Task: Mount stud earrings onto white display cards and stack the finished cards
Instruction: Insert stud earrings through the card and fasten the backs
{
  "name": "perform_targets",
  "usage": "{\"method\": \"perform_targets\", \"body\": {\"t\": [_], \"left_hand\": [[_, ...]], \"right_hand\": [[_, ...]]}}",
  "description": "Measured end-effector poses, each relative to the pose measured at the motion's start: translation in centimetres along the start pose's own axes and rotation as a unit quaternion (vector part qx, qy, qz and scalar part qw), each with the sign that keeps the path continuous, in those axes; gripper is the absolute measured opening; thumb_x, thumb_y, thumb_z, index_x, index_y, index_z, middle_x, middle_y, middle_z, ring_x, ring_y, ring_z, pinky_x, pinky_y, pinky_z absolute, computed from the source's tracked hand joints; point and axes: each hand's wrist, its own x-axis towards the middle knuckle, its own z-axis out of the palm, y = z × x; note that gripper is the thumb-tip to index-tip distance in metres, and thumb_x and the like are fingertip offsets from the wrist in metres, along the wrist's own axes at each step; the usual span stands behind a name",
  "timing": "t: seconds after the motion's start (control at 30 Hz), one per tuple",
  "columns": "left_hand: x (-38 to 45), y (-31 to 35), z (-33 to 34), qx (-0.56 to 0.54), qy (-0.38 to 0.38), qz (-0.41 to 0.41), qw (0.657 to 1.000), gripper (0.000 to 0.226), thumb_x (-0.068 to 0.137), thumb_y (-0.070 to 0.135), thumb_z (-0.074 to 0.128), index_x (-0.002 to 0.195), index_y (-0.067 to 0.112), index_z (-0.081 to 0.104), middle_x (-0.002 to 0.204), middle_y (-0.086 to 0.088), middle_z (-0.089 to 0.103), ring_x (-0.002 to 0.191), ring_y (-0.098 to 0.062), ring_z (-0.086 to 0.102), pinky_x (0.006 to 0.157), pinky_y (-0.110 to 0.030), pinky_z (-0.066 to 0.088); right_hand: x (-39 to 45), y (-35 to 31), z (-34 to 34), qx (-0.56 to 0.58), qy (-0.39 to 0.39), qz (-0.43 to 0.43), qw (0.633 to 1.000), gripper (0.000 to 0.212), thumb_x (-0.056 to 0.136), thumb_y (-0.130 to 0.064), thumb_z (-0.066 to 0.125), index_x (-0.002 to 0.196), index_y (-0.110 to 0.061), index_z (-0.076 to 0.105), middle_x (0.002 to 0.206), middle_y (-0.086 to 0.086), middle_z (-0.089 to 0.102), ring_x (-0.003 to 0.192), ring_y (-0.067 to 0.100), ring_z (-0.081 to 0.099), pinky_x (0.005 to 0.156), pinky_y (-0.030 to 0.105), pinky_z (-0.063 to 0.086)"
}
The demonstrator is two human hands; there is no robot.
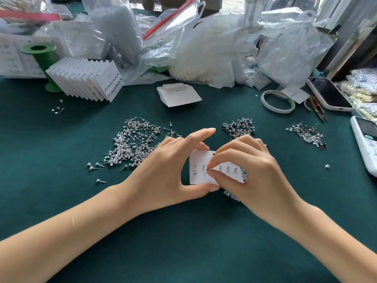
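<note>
Display card (201,176) held between both hands (169,170).

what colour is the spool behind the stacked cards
Green spool, clearest in the head view.

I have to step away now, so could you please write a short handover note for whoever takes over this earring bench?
Left hand holds the white card by its edges. Right hand pinches a stud at the card's second row.
Card: a top row of studs is in; the second row has one, with another going in.
Loose studs lie in piles on the green cloth. Blank cards lie beyond; finished cards stand fanned far left.
Left: fill this card, add it to the finished ones, repeat.
</note>
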Motion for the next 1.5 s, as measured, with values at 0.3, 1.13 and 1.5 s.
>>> {"method": "perform_targets", "body": {"t": [0.3,1.13,1.5], "left_hand": [[0.2,0.0,-0.1,0.001,0.021,0.000,1.000,0.082,0.070,0.051,0.069,0.139,0.021,0.036,0.114,0.008,0.062,0.103,0.000,0.049,0.098,-0.010,0.030],[0.7,2.3,0.5,0.066,0.178,-0.033,0.981,0.077,0.068,0.044,0.072,0.134,0.020,0.040,0.107,0.008,0.060,0.094,0.000,0.049,0.086,-0.021,0.036],[0.1,2.8,0.1,0.030,0.143,-0.023,0.989,0.064,0.071,0.034,0.058,0.132,0.017,0.044,0.120,0.004,0.057,0.105,-0.014,0.055,0.093,-0.032,0.043]], "right_hand": [[-0.3,-0.1,0.2,-0.007,0.039,-0.004,0.999,0.014,0.079,-0.013,0.071,0.092,-0.009,0.075,0.088,0.000,0.066,0.084,0.022,0.057,0.081,0.031,0.042],[-0.3,-4.0,0.3,0.542,0.028,0.399,0.739,0.050,0.056,-0.028,0.076,0.101,-0.012,0.065,0.087,0.015,0.074,0.079,0.027,0.073,0.056,0.027,0.057],[-0.6,-4.2,0.4,0.548,0.007,0.400,0.734,0.039,0.059,-0.019,0.085,0.094,-0.012,0.070,0.084,0.013,0.075,0.082,0.021,0.074,0.056,0.024,0.057]]}}
